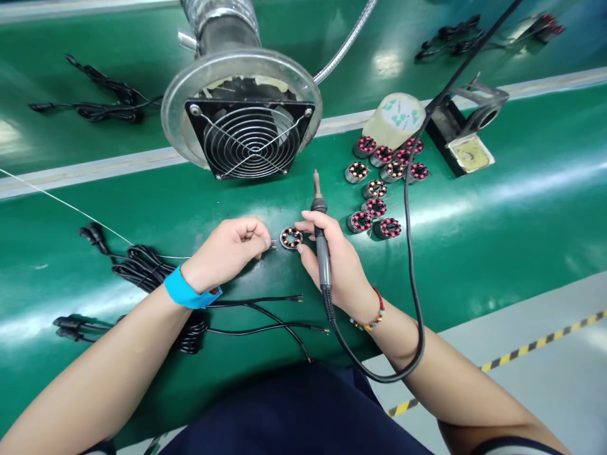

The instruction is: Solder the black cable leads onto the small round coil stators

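My left hand point(232, 249), with a blue wrist strap point(187, 292), is closed in a pinch on thin wire ends beside a small round coil part point(291, 237) on the green bench. My right hand point(332, 256) is wrapped round a soldering iron point(321, 237) with its tip pointing away from me. Its fingertips touch the coil part's right side. A thin solder wire point(71, 205) runs from the left toward my left hand.
A fume extractor fan point(251, 136) stands just behind the hands. Several similar coil parts point(379, 189) lie at the right, near a tape roll point(396, 119) and an iron stand point(467, 136). Black cables point(152, 284) lie at the left. The bench edge point(474, 316) runs at the right.
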Demonstrator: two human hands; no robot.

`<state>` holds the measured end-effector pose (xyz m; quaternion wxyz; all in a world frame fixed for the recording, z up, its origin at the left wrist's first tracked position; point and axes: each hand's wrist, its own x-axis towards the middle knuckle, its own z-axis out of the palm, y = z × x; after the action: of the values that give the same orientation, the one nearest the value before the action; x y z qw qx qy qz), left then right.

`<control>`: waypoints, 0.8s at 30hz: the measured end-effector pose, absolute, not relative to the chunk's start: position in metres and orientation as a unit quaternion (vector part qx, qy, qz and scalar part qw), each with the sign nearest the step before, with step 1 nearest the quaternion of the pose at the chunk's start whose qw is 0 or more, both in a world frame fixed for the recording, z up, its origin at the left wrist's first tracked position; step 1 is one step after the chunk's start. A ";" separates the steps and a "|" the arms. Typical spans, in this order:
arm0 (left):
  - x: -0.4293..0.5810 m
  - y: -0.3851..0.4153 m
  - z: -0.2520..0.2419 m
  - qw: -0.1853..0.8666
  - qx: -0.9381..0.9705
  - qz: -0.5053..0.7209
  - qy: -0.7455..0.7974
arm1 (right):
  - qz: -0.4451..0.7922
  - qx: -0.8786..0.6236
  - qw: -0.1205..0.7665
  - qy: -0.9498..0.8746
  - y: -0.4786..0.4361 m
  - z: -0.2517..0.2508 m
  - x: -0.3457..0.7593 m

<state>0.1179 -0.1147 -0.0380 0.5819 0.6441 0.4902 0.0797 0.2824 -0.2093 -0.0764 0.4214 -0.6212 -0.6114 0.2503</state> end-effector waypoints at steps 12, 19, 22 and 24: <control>0.120 -0.112 -0.041 0.549 0.652 0.081 0.517 | 0.167 -0.593 0.520 -0.592 -0.217 -0.066 0.296; 0.119 -0.113 -0.045 0.522 0.685 0.088 0.501 | 0.158 -0.636 0.454 -0.604 -0.214 -0.068 0.292; 0.116 -0.113 -0.047 0.518 0.702 0.082 0.482 | 0.141 -0.637 0.365 -0.664 -0.212 -0.071 0.289; 0.113 -0.114 -0.047 0.515 0.709 0.077 0.475 | 0.125 -0.637 0.308 -0.695 -0.210 -0.075 0.286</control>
<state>0.1131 -0.1137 -0.0473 0.5153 0.7094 0.4746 0.0773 0.2861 -0.2103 -0.0746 0.3079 -0.6374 -0.6952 0.1253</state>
